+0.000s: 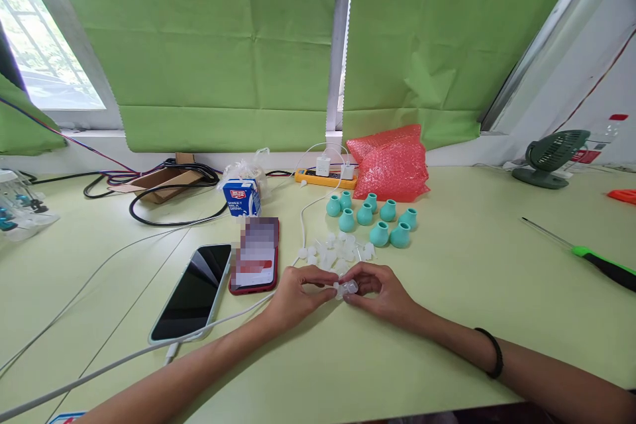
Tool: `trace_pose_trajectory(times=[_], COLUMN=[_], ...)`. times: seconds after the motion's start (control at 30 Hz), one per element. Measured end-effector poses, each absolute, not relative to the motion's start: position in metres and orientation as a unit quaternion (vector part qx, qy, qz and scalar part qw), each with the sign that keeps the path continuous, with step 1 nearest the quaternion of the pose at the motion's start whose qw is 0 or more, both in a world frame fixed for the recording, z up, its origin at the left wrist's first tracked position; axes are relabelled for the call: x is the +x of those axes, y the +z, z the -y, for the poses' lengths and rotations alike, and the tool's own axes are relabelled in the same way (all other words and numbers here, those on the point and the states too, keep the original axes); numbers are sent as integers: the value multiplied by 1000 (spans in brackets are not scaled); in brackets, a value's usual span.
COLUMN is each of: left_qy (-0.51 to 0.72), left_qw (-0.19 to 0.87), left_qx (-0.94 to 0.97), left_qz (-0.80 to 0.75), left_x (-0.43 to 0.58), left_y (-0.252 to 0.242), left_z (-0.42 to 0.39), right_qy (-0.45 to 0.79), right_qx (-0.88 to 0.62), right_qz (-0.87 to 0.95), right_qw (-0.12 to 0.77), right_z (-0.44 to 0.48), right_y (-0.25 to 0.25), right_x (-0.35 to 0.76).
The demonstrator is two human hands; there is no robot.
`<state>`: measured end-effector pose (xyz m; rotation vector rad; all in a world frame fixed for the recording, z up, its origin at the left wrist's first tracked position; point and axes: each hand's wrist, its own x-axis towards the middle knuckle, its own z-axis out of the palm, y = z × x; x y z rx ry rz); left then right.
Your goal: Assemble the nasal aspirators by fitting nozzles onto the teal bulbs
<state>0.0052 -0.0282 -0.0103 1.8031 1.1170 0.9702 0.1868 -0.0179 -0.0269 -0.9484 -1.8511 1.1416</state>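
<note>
Between the fingertips of both hands is a small translucent white plastic piece (346,288), partly covered by the fingers. My left hand (303,291) pinches it from the left, thumb below and forefinger above. From the right, my right hand (380,291) grips the same piece with thumb and curled fingers. Just beyond the hands lies a loose heap of similar translucent pieces (334,250). Farther back stand several turquoise bulb-shaped pieces (364,214) with open necks.
Two phones, one dark-screened (193,293) and one red-cased (254,257), lie left, with a white cable (238,313) crossing nearby. A drink carton (242,197), power strip (322,177) and red bubble-wrap bag (390,165) stand behind. Right are a screwdriver (603,268) and fan (551,156).
</note>
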Motion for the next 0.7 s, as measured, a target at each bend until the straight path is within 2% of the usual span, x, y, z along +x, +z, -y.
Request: trace_pose_trajectory(times=[0.4,0.7], left_qy=[361,304], left_qw=[277,80], left_qx=[798,902], left_qz=[-395,-297], left_x=[3,0], left_y=[-12,-18], left_z=[28,29], right_qy=[456,544], right_qx=[-388,-414], right_qz=[706,616], right_qw=[379,391], right_z=[19,14], right_y=[-22,-22], right_x=[185,187])
